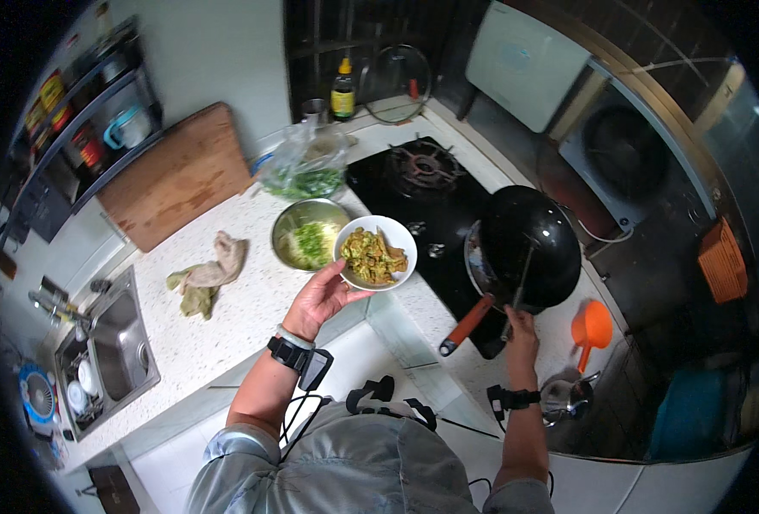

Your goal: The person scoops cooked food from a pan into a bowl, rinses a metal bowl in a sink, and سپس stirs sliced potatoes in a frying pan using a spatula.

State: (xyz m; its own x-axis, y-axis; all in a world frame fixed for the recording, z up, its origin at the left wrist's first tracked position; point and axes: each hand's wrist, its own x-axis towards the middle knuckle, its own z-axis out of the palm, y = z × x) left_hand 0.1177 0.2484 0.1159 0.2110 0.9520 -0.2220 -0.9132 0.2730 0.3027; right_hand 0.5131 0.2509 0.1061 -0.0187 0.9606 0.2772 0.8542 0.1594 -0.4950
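My left hand (318, 299) grips the rim of a white bowl (404, 235) filled with browned, greenish cooked food (373, 257). The bowl is held up in front of a steel bowl (279, 230) containing chopped green onion (313, 241) and something pale. With my right hand (522, 324) I hold a thin metal utensil (524, 279), whose far end lies over a black wok (556, 238). The wok sits on the right side of the black gas cooktop (379, 183), and its orange-red handle (468, 326) points toward me.
A plastic bag of greens (305, 173), a sauce bottle (342, 93) and a glass lid (395, 83) stand at the back. Left are a wooden cutting board (180, 173), crumpled cloths (212, 273) and a sink (119, 350). An orange ladle (591, 324) and a metal kettle (566, 399) are at right.
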